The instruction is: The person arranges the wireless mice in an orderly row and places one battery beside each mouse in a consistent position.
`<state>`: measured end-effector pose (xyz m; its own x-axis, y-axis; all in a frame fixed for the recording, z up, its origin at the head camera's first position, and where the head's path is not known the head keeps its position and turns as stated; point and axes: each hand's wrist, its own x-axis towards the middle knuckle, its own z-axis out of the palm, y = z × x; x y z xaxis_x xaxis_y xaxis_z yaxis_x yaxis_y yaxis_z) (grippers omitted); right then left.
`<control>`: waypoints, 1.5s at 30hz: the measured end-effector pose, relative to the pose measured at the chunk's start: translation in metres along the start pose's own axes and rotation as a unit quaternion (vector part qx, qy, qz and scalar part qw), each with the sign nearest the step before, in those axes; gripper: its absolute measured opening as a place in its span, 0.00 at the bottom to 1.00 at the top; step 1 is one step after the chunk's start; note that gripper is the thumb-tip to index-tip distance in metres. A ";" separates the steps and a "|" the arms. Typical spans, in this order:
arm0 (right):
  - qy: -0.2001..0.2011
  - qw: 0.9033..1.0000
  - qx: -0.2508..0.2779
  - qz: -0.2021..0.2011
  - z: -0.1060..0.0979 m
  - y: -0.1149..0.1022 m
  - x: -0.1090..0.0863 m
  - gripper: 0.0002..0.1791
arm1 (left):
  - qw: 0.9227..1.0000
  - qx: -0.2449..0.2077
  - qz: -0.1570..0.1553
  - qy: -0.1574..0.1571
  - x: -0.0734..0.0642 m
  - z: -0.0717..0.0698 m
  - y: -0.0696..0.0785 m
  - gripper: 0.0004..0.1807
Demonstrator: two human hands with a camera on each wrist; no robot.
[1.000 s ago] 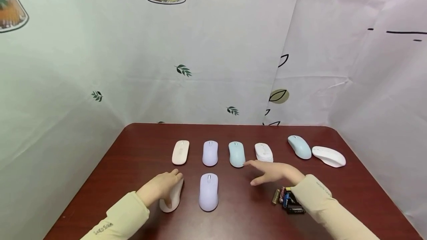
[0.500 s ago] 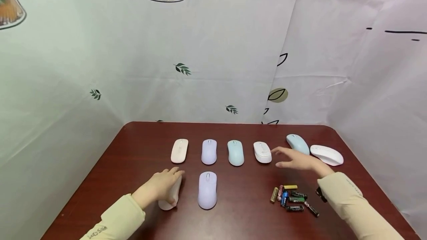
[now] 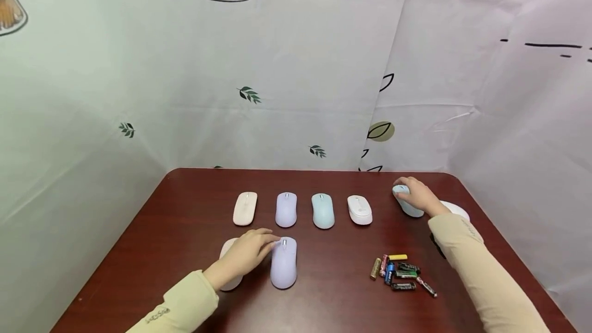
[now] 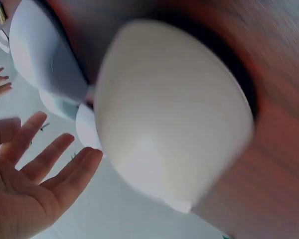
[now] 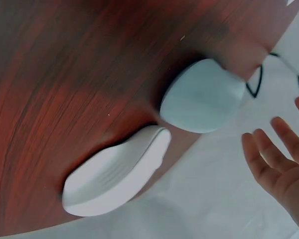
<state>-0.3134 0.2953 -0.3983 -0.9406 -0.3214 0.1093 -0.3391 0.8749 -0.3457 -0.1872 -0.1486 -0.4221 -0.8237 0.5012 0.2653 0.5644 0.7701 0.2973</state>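
In the head view my left hand (image 3: pixel 247 253) reaches over a cream computer mouse (image 3: pixel 231 285), its fingertips at the front end of a lilac mouse (image 3: pixel 283 267). The left wrist view shows that hand's relaxed, spread fingers beside the cream mouse (image 4: pixel 174 109), holding nothing. At the far right, my right hand (image 3: pixel 418 194) is above a light blue mouse (image 3: pixel 409 208) and partly covers it. The right wrist view has those fingers loosely bent, apart from the blue mouse (image 5: pixel 202 99). Beside it lies a white mouse (image 5: pixel 114 174), partly hidden by the right arm in the head view.
A back row holds a cream mouse (image 3: pixel 245 209), a lilac mouse (image 3: pixel 286 210), a light blue mouse (image 3: pixel 322 211) and a white mouse (image 3: pixel 359 210). Several loose batteries (image 3: pixel 404 273) lie at front right. Printed cloth (image 3: pixel 287 66) hangs behind the dark red table (image 3: pixel 333 292).
My right hand has moved right and back, from near the back row to the far-right blue mouse. My left hand has left the cream mouse and shifted right to the lilac one.
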 end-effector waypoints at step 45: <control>-0.138 0.970 0.015 0.198 0.032 0.015 0.018 0.33 | 0.952 0.184 -0.040 -0.243 0.043 0.005 0.062 0.40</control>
<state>-0.3351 0.2913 -0.4309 -0.9556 -0.0500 -0.2905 0.0535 0.9398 -0.3375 -0.1878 -0.0778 -0.3968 -0.8417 0.4900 -0.2268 0.5152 0.8546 -0.0656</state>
